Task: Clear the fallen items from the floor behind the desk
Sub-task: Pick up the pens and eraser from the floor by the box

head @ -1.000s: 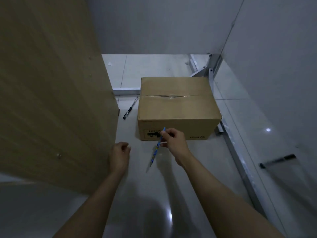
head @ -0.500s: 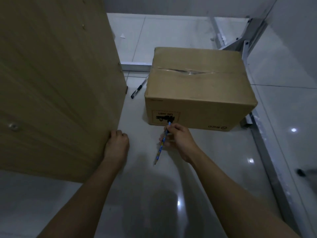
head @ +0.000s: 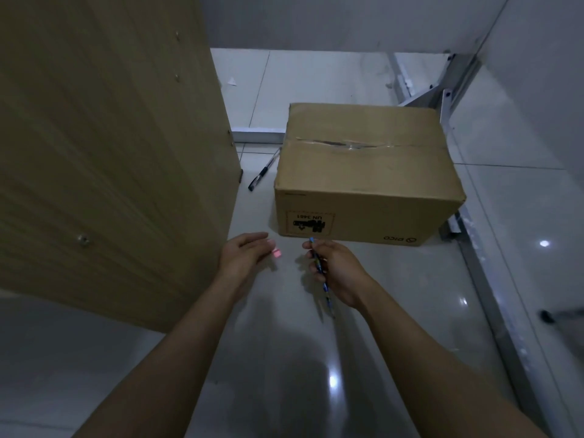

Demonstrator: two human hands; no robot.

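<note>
My right hand (head: 338,270) is closed around a blue patterned pencil (head: 318,267), held just in front of the cardboard box (head: 363,172). A small pink eraser (head: 277,254) lies on the tiled floor between my hands. My left hand (head: 243,256) hovers with fingers apart, its fingertips next to the eraser; whether they touch it I cannot tell. A black pen (head: 260,173) lies on the floor in the gap between the wooden desk panel (head: 110,147) and the box.
A metal desk frame (head: 483,279) runs along the floor on the right and behind the box. A small white paper scrap (head: 231,81) lies farther back on the tiles. Grey walls close the space at the back and right.
My left hand left the edge of the desk panel and moved right, opening toward the pink eraser. My right hand still holds the pencil, now angled the other way.
</note>
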